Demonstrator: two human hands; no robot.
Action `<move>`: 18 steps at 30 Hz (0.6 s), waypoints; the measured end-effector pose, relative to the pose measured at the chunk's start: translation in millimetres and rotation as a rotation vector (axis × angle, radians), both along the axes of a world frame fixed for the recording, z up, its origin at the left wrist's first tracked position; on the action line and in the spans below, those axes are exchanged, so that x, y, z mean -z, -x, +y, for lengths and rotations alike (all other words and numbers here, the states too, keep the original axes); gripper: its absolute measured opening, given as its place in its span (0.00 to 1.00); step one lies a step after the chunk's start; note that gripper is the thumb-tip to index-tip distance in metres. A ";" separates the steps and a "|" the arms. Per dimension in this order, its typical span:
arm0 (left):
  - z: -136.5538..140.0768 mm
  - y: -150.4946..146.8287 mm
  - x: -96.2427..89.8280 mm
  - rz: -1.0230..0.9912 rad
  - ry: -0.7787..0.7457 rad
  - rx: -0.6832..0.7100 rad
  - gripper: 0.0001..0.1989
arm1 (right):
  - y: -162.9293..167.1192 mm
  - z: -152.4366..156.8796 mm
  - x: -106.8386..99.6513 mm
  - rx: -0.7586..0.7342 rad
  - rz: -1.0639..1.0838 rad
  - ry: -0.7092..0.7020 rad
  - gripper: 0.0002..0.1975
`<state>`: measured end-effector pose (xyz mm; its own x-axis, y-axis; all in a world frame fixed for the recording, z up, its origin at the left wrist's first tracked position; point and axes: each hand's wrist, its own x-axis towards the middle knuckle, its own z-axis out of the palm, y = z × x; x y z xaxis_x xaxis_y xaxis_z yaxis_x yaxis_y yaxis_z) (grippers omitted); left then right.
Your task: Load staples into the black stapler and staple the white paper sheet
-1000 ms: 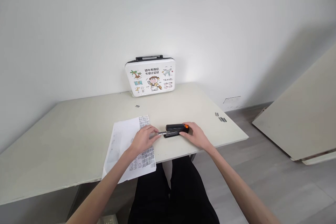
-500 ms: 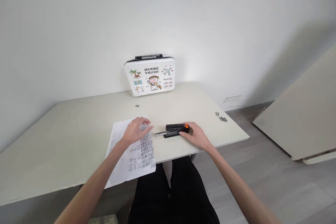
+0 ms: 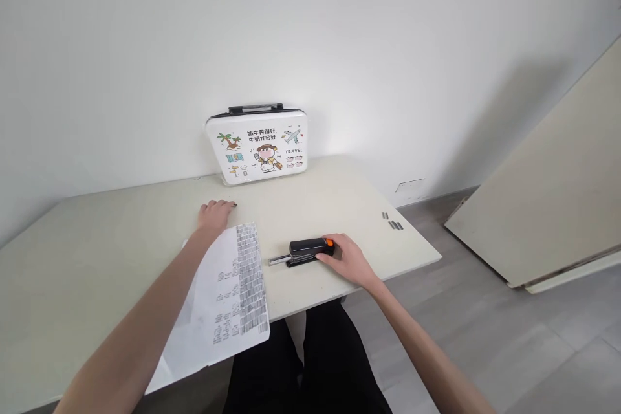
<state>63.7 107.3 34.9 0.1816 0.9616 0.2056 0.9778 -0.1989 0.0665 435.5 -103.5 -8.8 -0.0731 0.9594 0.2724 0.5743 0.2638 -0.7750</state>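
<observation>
My left hand (image 3: 216,214) reaches over the far edge of the printed paper sheets (image 3: 208,317). Its fingers are curled and pinch at a small dark strip of staples (image 3: 234,205) on the table, mostly hidden by the fingertips. A black stapler (image 3: 308,250) with an orange patch lies right of the sheets, its metal staple tray sliding out toward the left. My right hand (image 3: 347,259) grips the stapler's right end, thumb in front and fingers behind.
Against the wall leans a white cartoon case (image 3: 262,149) with a black handle. Several staple strips (image 3: 395,225) lie near the right edge of the pale table (image 3: 121,233). A large pale panel (image 3: 538,200) stands beyond it on the right.
My left hand has moved away from me, from above the sheets to the lone staple strip near the case. The right hand stays on the stapler. The whole view has shifted slightly.
</observation>
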 end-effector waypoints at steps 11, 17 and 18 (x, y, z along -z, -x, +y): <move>-48.3 -5.2 -11.1 -0.224 -0.057 -0.011 0.17 | -1.7 -0.1 4.0 0.006 -0.018 -0.017 0.20; -111.1 -26.0 -22.8 -0.406 -0.054 0.200 0.21 | -1.4 -1.5 6.1 0.003 -0.026 -0.008 0.21; -123.0 -29.1 -24.2 -0.436 -0.048 0.235 0.21 | -1.2 -1.8 6.4 0.002 -0.029 -0.005 0.21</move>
